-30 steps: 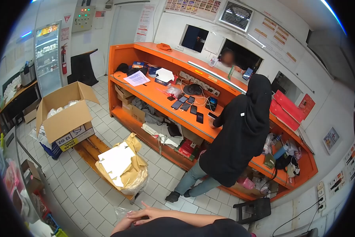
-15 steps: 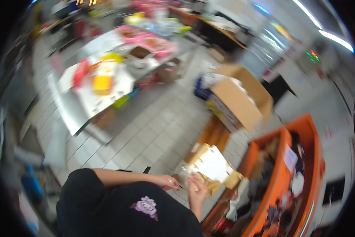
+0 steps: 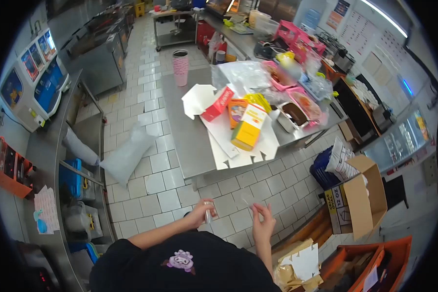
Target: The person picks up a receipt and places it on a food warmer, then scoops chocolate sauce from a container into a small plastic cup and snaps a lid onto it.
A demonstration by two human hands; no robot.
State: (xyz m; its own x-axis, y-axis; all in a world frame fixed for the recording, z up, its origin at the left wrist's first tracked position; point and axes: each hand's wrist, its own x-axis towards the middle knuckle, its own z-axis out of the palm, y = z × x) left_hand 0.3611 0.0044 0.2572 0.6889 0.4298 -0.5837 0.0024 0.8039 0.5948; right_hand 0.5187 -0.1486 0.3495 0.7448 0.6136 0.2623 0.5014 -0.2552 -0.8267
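My left hand (image 3: 198, 214) is closed around a narrow, pale translucent object (image 3: 209, 215) whose kind I cannot make out. Across from it, my right hand (image 3: 263, 221) pinches a small clear piece of plastic film (image 3: 247, 198) between thumb and fingertips. Both hands are in front of my body, above the tiled floor and apart from each other. Beyond them stands a metal table (image 3: 180, 146). It carries a yellow and white box (image 3: 249, 129), an orange box (image 3: 237, 111), an open red and white carton (image 3: 218, 104) and flat white cardboard (image 3: 219, 146).
A pink patterned tumbler (image 3: 180, 70) stands at the table's far left corner. To the right are a large open cardboard box (image 3: 367, 204) and an orange bin (image 3: 399, 263). A stuffed clear bag (image 3: 130, 153) lies on the floor, beside a metal counter (image 3: 43, 160) on the left.
My view has swung left from the orange bin and cardboard box towards the metal table. My hands have moved apart, and the right one is away from the white and brown cardboard.
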